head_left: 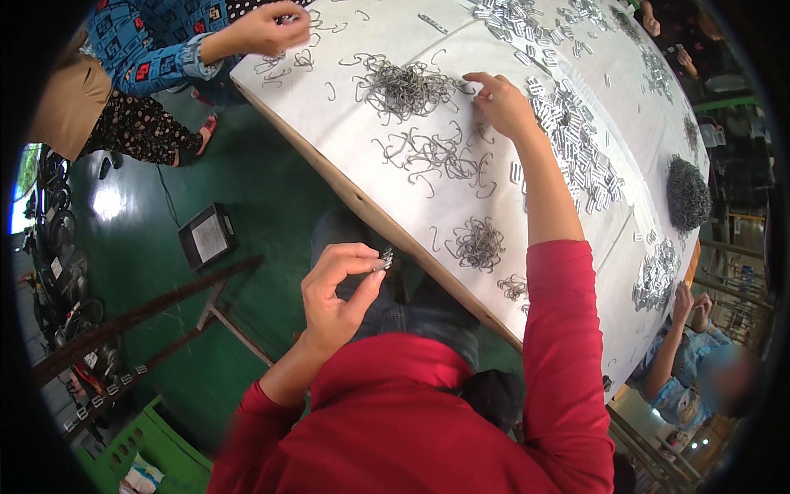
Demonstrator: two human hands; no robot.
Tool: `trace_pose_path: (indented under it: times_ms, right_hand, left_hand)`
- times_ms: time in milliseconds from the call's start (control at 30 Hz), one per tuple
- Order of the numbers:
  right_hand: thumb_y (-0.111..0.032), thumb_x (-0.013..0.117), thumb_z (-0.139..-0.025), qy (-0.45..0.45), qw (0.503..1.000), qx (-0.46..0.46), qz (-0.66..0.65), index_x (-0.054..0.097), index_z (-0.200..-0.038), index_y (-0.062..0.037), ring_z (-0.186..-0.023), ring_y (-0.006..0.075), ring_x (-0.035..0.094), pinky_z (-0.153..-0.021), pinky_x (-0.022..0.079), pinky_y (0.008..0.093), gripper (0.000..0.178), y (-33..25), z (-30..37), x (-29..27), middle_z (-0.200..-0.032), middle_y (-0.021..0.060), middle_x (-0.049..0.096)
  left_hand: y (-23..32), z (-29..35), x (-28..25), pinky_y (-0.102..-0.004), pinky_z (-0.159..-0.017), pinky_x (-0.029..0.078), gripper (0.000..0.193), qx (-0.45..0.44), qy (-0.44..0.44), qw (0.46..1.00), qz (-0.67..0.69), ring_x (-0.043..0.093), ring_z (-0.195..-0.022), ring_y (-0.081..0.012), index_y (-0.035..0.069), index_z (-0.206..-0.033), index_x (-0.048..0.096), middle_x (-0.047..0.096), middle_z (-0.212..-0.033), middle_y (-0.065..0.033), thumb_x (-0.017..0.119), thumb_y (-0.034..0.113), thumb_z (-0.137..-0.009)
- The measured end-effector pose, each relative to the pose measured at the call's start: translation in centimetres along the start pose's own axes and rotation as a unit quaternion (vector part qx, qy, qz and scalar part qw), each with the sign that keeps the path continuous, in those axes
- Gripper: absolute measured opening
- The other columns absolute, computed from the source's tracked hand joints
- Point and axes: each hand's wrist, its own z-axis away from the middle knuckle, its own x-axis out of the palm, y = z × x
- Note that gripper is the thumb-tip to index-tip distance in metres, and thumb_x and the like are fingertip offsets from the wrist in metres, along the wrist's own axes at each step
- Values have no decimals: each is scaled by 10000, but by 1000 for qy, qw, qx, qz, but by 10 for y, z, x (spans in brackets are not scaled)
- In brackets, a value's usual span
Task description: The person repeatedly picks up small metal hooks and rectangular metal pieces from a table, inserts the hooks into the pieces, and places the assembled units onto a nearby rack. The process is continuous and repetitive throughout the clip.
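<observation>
My left hand (336, 295) is off the table's near edge, above my lap. Its thumb and fingers pinch a small silver metal buckle (384, 260), partly hidden by the fingertips. My right hand (504, 105) reaches over the table, fingers apart, at the right side of a tangled pile of bent wire hooks (407, 89). I see no hook clearly held in it. Looser wire hooks (440, 155) lie nearer to me, with a smaller hook cluster (479, 244) below them. Right of my forearm spread many slotted metal buckles (576, 136).
The white-covered table (510, 214) has a wooden edge. A co-worker's hand (276, 29) is over hooks at the far left. Another person (687, 362) sits at the right, near a dark heap (688, 193). A black box (207, 237) and a green chair (152, 453) stand on the floor.
</observation>
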Motion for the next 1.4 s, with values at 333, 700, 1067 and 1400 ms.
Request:
trace_pose_path:
  times_ms: [333, 700, 1067, 1400]
  right_hand:
    - [-48, 552, -781, -1, 1000, -26, 5, 688, -931, -215, -897, 255, 616, -773, 505, 364, 263, -9, -11, 5, -1002, 62, 582]
    - [-17, 507, -790, -58, 995, -77, 4, 696, -990, -233, -922, 236, 614, -809, 491, 352, 350, -5, -6, -9, -1008, 61, 587]
    - [-58, 625, -787, -58, 982, -182, 1, 610, -1191, -289, -938, 246, 620, -833, 511, 354, 466, -25, -9, 10, -1074, 61, 572]
    - [-172, 647, -800, -26, 993, -110, 13, 659, -997, -166, -824, 248, 634, -718, 507, 368, 197, -31, 3, 7, -950, 68, 625]
  left_hand:
    - [-1, -2, 0, -278, -758, 483, 139, 5, -6, 1000, 4, 597, -851, -185, -23, -876, 604, 605, -980, -144, 627, -95, -759]
    - [-4, 0, 0, -279, -740, 492, 140, 8, 2, 1000, 10, 601, -827, -187, -29, -871, 600, 604, -975, -148, 620, -104, -755]
    - [-7, 0, -4, -277, -737, 490, 148, 11, 5, 1000, 8, 605, -833, -187, -26, -876, 605, 607, -974, -146, 624, -103, -751]
    - [-9, 3, -5, -269, -734, 490, 128, -4, 12, 1000, 15, 605, -827, -177, -32, -865, 614, 608, -970, -139, 626, -98, -756]
